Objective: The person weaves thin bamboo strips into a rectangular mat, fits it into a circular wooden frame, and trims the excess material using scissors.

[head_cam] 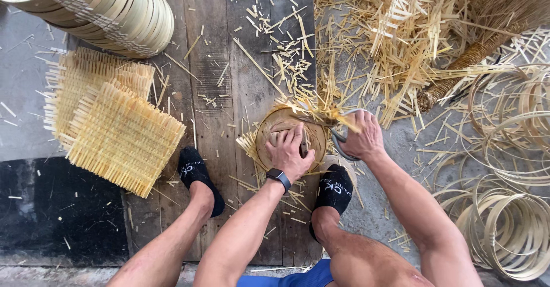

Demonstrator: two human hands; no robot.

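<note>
My left hand (289,152) presses flat on a round woven bamboo piece (274,127) set in a hoop on the wooden boards, with loose strip ends sticking out around its rim. My right hand (361,138) grips a pair of grey-handled shears (339,141) at the right edge of the round piece, where strips (321,114) jut out. A dark watch (279,178) sits on my left wrist. My feet in black socks (195,172) rest on either side below the piece.
Square woven bamboo mats (114,129) lie stacked at the left. A stack of bamboo hoops (114,12) sits at the top left, loose coiled hoops (504,224) at the right. Cut strips (395,40) litter the top right beside a broom.
</note>
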